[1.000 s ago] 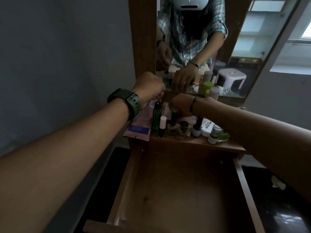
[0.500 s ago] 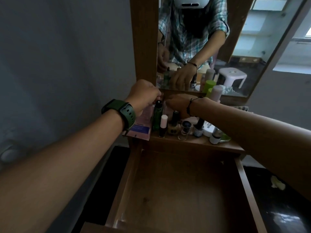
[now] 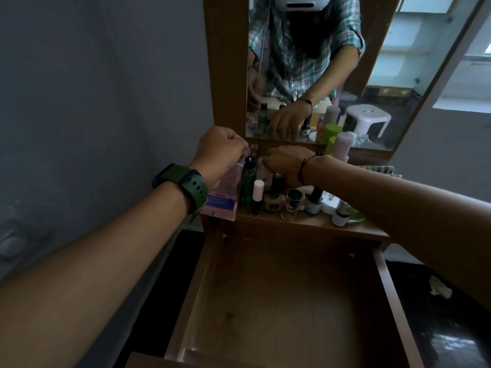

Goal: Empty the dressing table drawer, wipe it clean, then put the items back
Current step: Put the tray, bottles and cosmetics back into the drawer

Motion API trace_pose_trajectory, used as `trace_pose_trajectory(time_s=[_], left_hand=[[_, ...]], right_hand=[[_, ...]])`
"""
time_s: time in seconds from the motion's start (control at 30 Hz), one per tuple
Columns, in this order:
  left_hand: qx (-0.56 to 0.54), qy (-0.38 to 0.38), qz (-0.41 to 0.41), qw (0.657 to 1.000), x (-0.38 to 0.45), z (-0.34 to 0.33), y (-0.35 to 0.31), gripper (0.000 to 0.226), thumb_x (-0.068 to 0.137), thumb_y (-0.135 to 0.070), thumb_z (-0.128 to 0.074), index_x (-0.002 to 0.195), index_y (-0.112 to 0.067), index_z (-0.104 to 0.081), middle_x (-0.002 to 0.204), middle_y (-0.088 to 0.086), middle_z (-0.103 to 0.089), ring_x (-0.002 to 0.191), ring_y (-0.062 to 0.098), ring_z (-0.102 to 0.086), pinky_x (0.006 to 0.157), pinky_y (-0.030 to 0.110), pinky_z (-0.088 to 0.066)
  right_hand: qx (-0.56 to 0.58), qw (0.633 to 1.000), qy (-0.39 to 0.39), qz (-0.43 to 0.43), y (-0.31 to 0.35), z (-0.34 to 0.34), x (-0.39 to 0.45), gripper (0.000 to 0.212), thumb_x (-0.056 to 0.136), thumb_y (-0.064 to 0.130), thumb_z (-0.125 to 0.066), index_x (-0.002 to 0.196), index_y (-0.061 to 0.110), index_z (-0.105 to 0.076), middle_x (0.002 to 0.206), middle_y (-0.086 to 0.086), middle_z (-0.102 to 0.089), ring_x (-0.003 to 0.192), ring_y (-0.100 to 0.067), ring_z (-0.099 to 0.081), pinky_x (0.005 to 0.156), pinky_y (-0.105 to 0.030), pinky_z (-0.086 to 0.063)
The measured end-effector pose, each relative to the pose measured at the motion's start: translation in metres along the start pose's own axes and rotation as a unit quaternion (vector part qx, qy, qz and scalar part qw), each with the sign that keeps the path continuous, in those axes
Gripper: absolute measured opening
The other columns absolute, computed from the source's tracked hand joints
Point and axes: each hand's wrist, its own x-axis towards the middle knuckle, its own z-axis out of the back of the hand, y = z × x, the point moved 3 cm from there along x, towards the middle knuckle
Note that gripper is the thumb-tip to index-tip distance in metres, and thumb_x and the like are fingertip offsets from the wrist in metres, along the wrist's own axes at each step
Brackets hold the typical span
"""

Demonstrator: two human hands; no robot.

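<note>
The wooden drawer (image 3: 202, 296) is pulled out below me with nothing inside it. Above it, several cosmetics stand on the dressing table top (image 3: 313, 224): a pink packet (image 3: 223, 200), a tall green bottle (image 3: 247, 187), a white-capped nail polish (image 3: 257, 197) and a beige bottle (image 3: 274, 203). My left hand (image 3: 220, 152), with a green watch on the wrist, is curled tight at the packet's top corner beside the green bottle's cap. My right hand (image 3: 283, 163) reaches over the back row of bottles, and its fingers are hidden.
A mirror (image 3: 372, 75) rises behind the table top, with pink and green-capped bottles (image 3: 342, 147) at its foot. More small jars (image 3: 292, 203) and bottles (image 3: 340, 215) line the front right. A grey wall stands at the left, and dark floor with a crumpled scrap (image 3: 439, 289) lies at the right.
Both hands stay among the back-row items. My left hand has dropped slightly toward the green bottle's cap, and my right hand has edged closer to it.
</note>
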Motion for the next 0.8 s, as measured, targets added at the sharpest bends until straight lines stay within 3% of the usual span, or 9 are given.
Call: trace_pose_trajectory(time_s=[0.07,0.2,0.4,0.47,0.6,0.7,0.8], left_hand=[[-0.002,-0.001,-0.001,1.0,-0.001,-0.001,0.002,0.031,0.084,-0.005,-0.047,0.058,-0.015,-0.06,0.066,0.0,-0.062,0.068,0.015,-0.059,0.063,0.028,-0.048],[0.0,-0.009,0.0,1.0,-0.002,-0.003,0.004,0.028,0.084,-0.006,-0.049,0.061,-0.015,-0.061,0.067,-0.005,-0.061,0.065,0.008,-0.057,0.056,0.02,-0.046],[0.0,-0.016,0.005,1.0,0.002,-0.004,0.005,0.031,0.084,-0.005,-0.047,0.059,-0.017,-0.06,0.066,-0.004,-0.061,0.066,0.01,-0.057,0.054,0.02,-0.044],[0.004,-0.019,0.008,1.0,0.004,-0.004,0.004,0.031,0.083,-0.005,-0.046,0.058,-0.017,-0.059,0.065,-0.003,-0.061,0.067,0.011,-0.057,0.054,0.021,-0.042],[0.005,-0.016,0.016,1.0,0.01,-0.005,-0.003,0.018,0.083,-0.007,-0.048,0.071,-0.008,-0.062,0.074,0.009,-0.062,0.076,0.022,-0.059,0.071,0.032,-0.05],[-0.003,0.01,0.022,1.0,0.01,-0.008,-0.015,0.008,0.082,-0.009,-0.052,0.077,-0.011,-0.058,0.078,0.014,-0.055,0.074,0.022,-0.054,0.069,0.034,-0.045],[-0.027,0.012,0.04,0.999,0.007,-0.007,-0.031,0.017,0.079,-0.013,-0.057,0.063,-0.006,-0.057,0.07,0.015,-0.055,0.07,0.024,-0.055,0.066,0.034,-0.042]], right_hand=[[-0.014,1.0,-0.011,-0.002,0.001,-0.001,-0.001,0.046,0.078,0.034,-0.068,0.115,0.009,-0.056,0.113,-0.01,-0.057,0.097,-0.025,-0.058,0.063,-0.027,-0.04],[-0.014,0.998,-0.053,0.002,0.001,0.005,-0.006,0.042,0.078,0.031,-0.065,0.11,0.007,-0.056,0.106,-0.012,-0.058,0.092,-0.028,-0.058,0.057,-0.028,-0.035],[-0.092,0.988,-0.125,0.007,0.002,0.013,-0.014,0.033,0.084,0.025,-0.057,0.112,0.008,-0.053,0.105,-0.012,-0.062,0.089,-0.03,-0.061,0.056,-0.029,-0.037],[-0.102,0.985,-0.134,-0.019,-0.003,0.018,-0.015,0.032,0.09,0.026,-0.05,0.115,0.008,-0.051,0.106,-0.013,-0.063,0.089,-0.031,-0.063,0.056,-0.03,-0.036],[-0.069,0.987,-0.134,-0.059,-0.009,0.031,-0.021,0.038,0.094,0.036,-0.042,0.112,0.005,-0.053,0.103,-0.015,-0.065,0.089,-0.033,-0.064,0.055,-0.03,-0.036],[-0.027,0.979,-0.184,-0.079,-0.01,0.044,-0.03,0.05,0.092,0.048,-0.037,0.108,0.002,-0.052,0.096,-0.019,-0.065,0.085,-0.035,-0.064,0.052,-0.029,-0.033],[-0.033,0.97,-0.224,-0.09,-0.008,0.057,-0.041,0.039,0.094,0.036,-0.039,0.108,0.001,-0.049,0.097,-0.02,-0.066,0.087,-0.036,-0.063,0.06,-0.036,-0.04]])
